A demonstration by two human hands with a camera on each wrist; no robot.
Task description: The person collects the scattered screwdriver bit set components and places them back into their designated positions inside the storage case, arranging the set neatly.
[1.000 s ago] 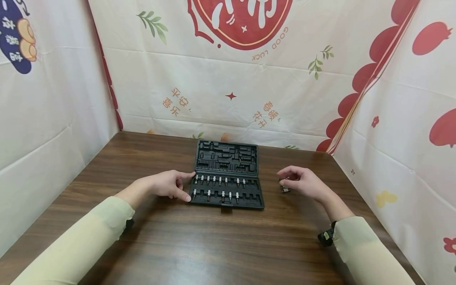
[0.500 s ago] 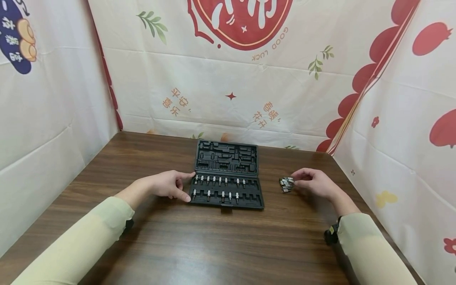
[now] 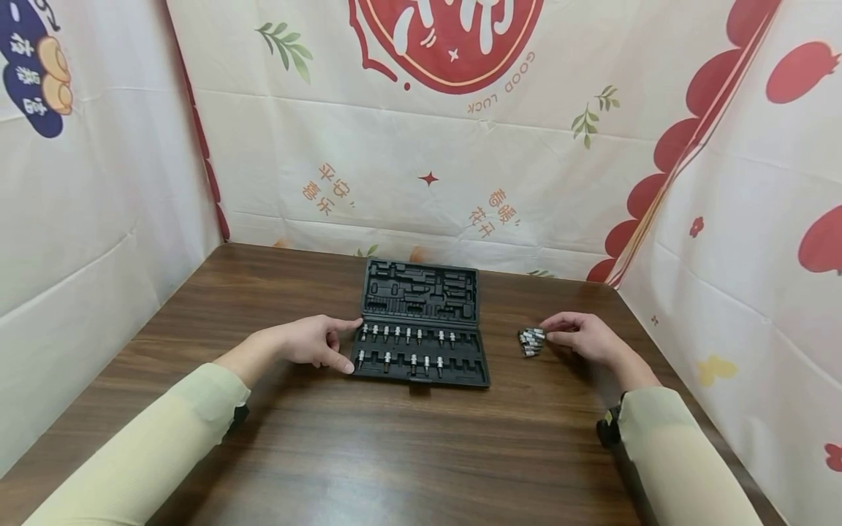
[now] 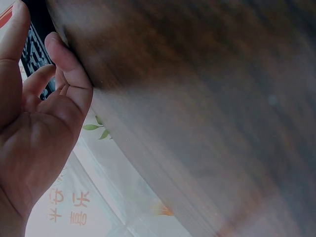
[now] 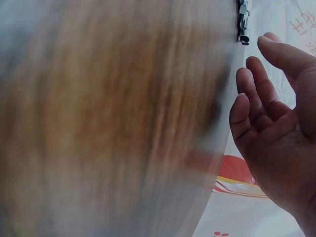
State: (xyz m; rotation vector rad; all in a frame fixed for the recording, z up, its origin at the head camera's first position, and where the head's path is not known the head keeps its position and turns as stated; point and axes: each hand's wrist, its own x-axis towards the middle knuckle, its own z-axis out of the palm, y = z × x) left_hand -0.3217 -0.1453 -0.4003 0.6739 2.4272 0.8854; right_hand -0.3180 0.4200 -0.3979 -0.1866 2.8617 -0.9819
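A black socket set case (image 3: 421,371) lies unfolded on the table, its moulded lid (image 3: 421,292) tipped back behind it. Two rows of silver bit sockets (image 3: 414,363) stand in its base, with bare slots among them and toward the right. My left hand (image 3: 309,342) touches the case's left side, index finger near the hinge and thumb at the front corner. Right of the case is a small heap of loose bit sockets (image 3: 530,341). My right hand (image 3: 585,337) is at the heap's right edge, thumb and index finger apart; the right wrist view shows nothing in its palm.
The brown wooden table (image 3: 421,453) reaches back to a printed white cloth (image 3: 408,197). More cloth hangs at the left (image 3: 112,204) and right sides. A dark strap with a device (image 3: 609,427) sits on the right wrist.
My right hand has drawn back to the right from over the loose bit sockets, uncovering them. The left hand stays at the case. The head view has shifted very slightly.
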